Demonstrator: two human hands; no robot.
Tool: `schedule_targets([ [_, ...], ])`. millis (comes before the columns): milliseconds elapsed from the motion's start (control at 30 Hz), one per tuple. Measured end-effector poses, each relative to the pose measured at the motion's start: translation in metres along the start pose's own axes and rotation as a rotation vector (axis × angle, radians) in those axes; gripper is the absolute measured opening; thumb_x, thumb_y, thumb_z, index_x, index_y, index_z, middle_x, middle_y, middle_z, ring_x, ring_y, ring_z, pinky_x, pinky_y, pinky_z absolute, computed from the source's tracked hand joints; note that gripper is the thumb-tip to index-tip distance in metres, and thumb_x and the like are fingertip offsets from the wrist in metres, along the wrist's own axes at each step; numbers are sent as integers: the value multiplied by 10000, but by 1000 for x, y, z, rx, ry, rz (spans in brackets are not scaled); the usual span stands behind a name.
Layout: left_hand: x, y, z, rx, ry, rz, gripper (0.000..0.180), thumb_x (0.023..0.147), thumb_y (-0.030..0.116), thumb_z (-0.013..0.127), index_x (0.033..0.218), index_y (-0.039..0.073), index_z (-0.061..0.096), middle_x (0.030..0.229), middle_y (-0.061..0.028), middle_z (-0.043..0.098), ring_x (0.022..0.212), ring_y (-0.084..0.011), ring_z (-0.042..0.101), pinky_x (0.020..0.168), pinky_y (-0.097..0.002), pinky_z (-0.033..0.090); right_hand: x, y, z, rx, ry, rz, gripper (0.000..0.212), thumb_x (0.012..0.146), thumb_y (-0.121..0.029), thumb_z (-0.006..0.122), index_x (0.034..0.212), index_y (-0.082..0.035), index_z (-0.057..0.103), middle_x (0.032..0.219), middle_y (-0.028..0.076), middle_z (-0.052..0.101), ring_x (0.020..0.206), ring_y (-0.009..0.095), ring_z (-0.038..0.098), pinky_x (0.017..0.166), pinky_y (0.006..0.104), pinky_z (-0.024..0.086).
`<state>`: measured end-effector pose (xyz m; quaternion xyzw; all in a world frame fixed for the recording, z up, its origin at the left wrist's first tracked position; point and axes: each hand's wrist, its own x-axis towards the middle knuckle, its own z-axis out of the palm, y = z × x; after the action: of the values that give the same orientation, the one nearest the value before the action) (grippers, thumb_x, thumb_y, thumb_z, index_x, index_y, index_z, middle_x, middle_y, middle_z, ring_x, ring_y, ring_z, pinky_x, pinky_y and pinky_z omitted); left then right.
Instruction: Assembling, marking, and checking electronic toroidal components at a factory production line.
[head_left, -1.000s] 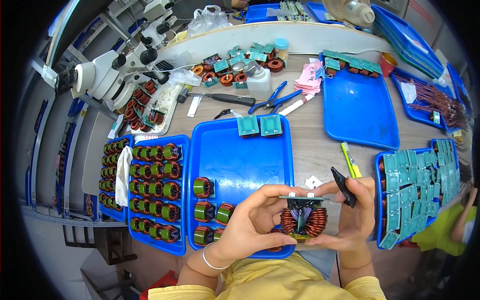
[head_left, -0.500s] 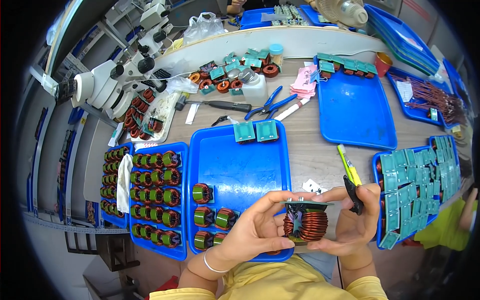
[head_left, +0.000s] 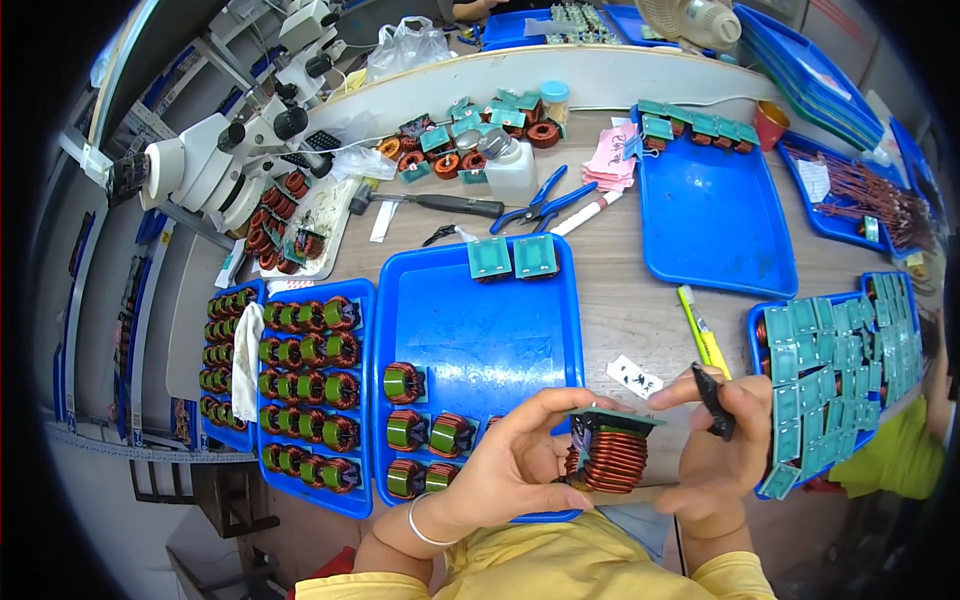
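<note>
Steadily brace the copper coil (head_left: 615, 462), pinched in your left hand (head_left: 505, 472) by the wide blue tray's (head_left: 480, 345) near right corner, your right hand (head_left: 728, 452) gripping the black piece (head_left: 713, 402) clear of it.

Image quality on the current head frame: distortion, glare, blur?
Head view: black corners, white partition visibly bowed by the fisheye; head view: pale sheen on the middle blue tray; head view: windings on the coil in the left hand separate clearly, while the green clothing at lower right looks soft.
</note>
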<state>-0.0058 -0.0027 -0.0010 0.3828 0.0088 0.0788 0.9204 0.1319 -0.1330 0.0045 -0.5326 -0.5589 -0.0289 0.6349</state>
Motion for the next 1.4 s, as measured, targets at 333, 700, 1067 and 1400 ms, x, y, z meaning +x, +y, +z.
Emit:
schedule_targets([
  [333,1,2,1,-10,-64,-6,676,671,-126,681,1254,5,364,1305,-180,365,1200,-275,409,981,-415,403,-10,-3,-2,-104,324,188,307,909,-268,493,1058,-6,552,715,48,400,525,117,427,481,237,355],
  [700,1,4,4,492,48,135,671,677,-71,712,1264,-12,392,1220,-119,416,1169,-225,432,990,-342,378,2,-8,1,-22,198,137,179,824,-159,607,903,0,591,612,55,474,462,129,481,479,264,382],
  [1067,2,3,4,578,78,188,667,672,-52,726,1257,-18,407,1215,-115,422,1128,-212,476,958,-321,423,2,-6,-8,33,104,171,189,729,-45,668,911,8,661,735,77,558,609,173,533,532,276,420],
  [1400,1,1,1,657,97,214,663,664,-22,744,1246,-16,425,1197,-120,439,1105,-204,485,948,-316,430,2,-8,-7,9,39,210,293,602,-32,739,889,-19,682,758,69,538,620,163,516,540,260,405],
])
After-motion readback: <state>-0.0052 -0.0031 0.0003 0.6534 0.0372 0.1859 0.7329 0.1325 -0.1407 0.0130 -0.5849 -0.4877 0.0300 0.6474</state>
